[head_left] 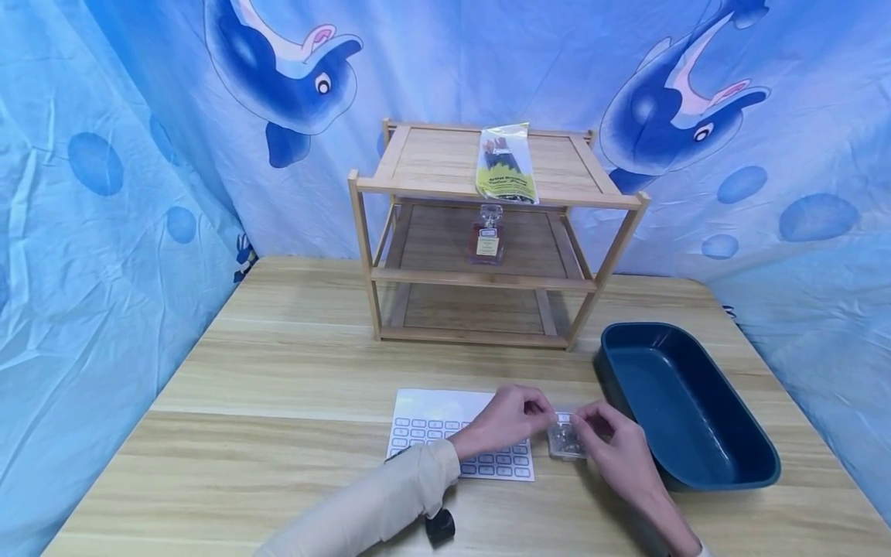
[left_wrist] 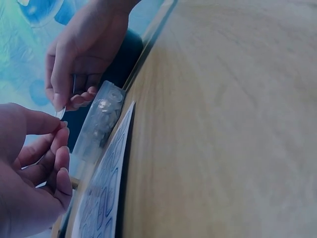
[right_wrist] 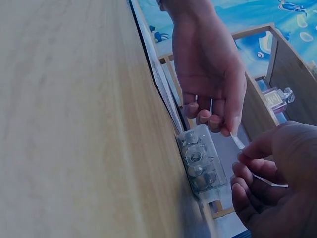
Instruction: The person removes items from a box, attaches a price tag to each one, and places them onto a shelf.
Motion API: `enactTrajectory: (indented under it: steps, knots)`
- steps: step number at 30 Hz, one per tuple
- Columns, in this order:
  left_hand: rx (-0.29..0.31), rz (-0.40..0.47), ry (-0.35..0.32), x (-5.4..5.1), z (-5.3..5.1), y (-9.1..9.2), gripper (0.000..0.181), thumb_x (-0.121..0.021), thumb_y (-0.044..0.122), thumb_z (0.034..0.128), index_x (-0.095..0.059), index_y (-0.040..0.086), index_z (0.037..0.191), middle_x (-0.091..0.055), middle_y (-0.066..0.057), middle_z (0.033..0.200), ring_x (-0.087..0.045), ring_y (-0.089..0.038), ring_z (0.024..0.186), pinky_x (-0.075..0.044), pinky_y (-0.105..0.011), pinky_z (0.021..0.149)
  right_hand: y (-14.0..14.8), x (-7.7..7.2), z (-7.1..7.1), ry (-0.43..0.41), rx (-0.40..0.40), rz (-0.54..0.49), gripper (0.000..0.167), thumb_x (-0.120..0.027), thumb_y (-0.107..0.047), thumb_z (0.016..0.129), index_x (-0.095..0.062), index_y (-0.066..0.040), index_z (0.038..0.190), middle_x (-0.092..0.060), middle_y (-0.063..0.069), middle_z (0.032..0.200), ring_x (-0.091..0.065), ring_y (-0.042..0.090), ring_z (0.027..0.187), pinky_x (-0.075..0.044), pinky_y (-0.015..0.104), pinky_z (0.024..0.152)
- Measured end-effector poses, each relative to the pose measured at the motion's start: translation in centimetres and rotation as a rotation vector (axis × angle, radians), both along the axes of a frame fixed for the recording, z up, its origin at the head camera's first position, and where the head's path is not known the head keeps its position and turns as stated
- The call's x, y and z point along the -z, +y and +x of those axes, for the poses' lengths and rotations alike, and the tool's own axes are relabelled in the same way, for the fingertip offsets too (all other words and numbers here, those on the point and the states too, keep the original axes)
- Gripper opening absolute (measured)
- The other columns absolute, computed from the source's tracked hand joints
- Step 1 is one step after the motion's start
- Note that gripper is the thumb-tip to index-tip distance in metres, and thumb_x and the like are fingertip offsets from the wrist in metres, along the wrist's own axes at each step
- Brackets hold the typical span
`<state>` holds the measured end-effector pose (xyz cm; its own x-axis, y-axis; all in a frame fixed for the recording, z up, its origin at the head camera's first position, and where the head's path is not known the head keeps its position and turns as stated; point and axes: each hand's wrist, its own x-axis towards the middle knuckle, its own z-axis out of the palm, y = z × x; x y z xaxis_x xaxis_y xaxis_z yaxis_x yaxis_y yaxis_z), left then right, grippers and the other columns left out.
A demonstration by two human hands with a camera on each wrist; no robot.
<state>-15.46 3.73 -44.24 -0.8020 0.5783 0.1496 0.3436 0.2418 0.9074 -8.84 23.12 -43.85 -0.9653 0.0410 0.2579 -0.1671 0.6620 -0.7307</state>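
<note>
A small white sticker (right_wrist: 237,141) is stretched between my two hands, just above a clear plastic box. My left hand (head_left: 511,418) pinches one end with thumb and forefinger. The other end is pinched by my right hand (head_left: 616,449). The clear box (head_left: 565,445) rests on the table beneath the fingertips and contains several small clear and silvery pieces, whose kind I cannot tell. Beside it, partly under my left forearm, lies a white sheet of labels (head_left: 438,402) printed with rows of blue-framed rectangles.
A dark blue plastic basin (head_left: 685,410) stands to the right of my right hand. At the back is a wooden shelf rack (head_left: 487,338), bearing a perfume bottle (head_left: 487,241) and a pack of drawing pencils (head_left: 506,164). A black object (head_left: 440,527) is below my left sleeve.
</note>
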Motion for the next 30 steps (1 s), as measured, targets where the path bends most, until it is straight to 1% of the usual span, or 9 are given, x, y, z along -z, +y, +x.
enactTrajectory:
  steps: [4,8,11,15,18,21,23,25,30]
  knots:
    - [-0.010,-0.014,0.003,0.1,0.2,0.2,0.006,-0.071,0.003,0.0927,-0.076,0.005,0.090,-0.065,0.011,0.079,-0.057,0.002,0.073,-0.050,-0.017,0.071,0.1,0.2,0.2,0.018,-0.001,0.007,0.005,-0.073,-0.010,0.097,-0.070,-0.009,0.093,-0.064,-0.003,0.085,-0.056,0.011,0.080,-0.048,0.023,0.070]
    - [-0.009,-0.051,0.019,0.2,0.4,0.4,0.006,-0.071,0.005,0.0924,-0.076,0.007,0.090,-0.064,0.012,0.078,-0.056,0.003,0.072,-0.049,-0.016,0.069,0.3,0.3,0.2,0.021,0.005,0.024,0.008,-0.074,-0.006,0.095,-0.069,-0.011,0.091,-0.061,-0.004,0.080,-0.054,0.011,0.075,-0.045,0.024,0.065]
    - [-0.010,-0.089,0.035,0.1,0.4,0.6,0.007,-0.070,0.005,0.0921,-0.076,0.008,0.090,-0.063,0.013,0.076,-0.055,0.004,0.070,-0.049,-0.015,0.068,0.4,0.4,0.3,0.003,0.011,0.039,0.009,-0.075,-0.005,0.094,-0.069,-0.011,0.089,-0.060,-0.005,0.078,-0.053,0.011,0.073,-0.044,0.024,0.063]
    - [-0.025,-0.123,0.049,0.2,0.5,0.8,0.006,-0.071,0.004,0.0901,-0.075,0.008,0.088,-0.063,0.013,0.075,-0.055,0.003,0.069,-0.048,-0.014,0.067,0.3,0.2,0.3,-0.018,0.005,0.046,0.007,-0.075,-0.005,0.093,-0.069,-0.008,0.089,-0.059,-0.004,0.077,-0.052,0.011,0.071,-0.043,0.024,0.062]
    - [-0.031,-0.147,0.082,0.3,0.6,1.0,0.007,-0.071,0.004,0.0892,-0.075,0.009,0.086,-0.061,0.014,0.073,-0.054,0.004,0.067,-0.047,-0.013,0.065,0.3,0.2,0.4,-0.029,0.002,0.050,0.006,-0.075,-0.004,0.093,-0.070,-0.007,0.090,-0.058,-0.004,0.076,-0.052,0.011,0.070,-0.042,0.024,0.061]
    - [-0.025,-0.167,0.099,0.1,0.6,1.1,0.007,-0.071,0.003,0.0884,-0.074,0.009,0.085,-0.060,0.013,0.070,-0.053,0.004,0.063,-0.046,-0.013,0.062,0.3,0.2,0.3,-0.041,0.007,0.058,0.008,-0.075,-0.003,0.092,-0.070,-0.008,0.089,-0.058,-0.005,0.075,-0.051,0.010,0.069,-0.042,0.024,0.060]
    - [-0.022,-0.183,0.100,0.0,0.7,1.2,0.007,-0.071,0.004,0.0877,-0.073,0.010,0.085,-0.059,0.013,0.069,-0.052,0.004,0.061,-0.046,-0.013,0.060,0.3,0.2,0.3,-0.048,0.006,0.060,0.008,-0.075,-0.003,0.092,-0.070,-0.009,0.089,-0.058,-0.005,0.075,-0.051,0.010,0.069,-0.042,0.024,0.060]
    - [-0.022,-0.196,0.087,-0.2,0.7,1.3,0.006,-0.071,0.004,0.0871,-0.073,0.009,0.085,-0.059,0.013,0.068,-0.052,0.002,0.059,-0.045,-0.014,0.058,0.4,0.2,0.3,-0.053,0.004,0.057,0.008,-0.075,-0.003,0.092,-0.070,-0.008,0.089,-0.058,-0.004,0.075,-0.051,0.010,0.069,-0.042,0.024,0.060]
    - [-0.034,-0.237,0.079,-0.6,0.8,1.7,0.006,-0.072,0.005,0.0868,-0.071,0.010,0.083,-0.058,0.012,0.066,-0.051,0.001,0.056,-0.044,-0.015,0.055,0.5,0.2,0.3,-0.058,-0.004,0.051,0.006,-0.075,-0.004,0.092,-0.070,-0.006,0.090,-0.058,-0.004,0.075,-0.051,0.010,0.069,-0.042,0.024,0.060]
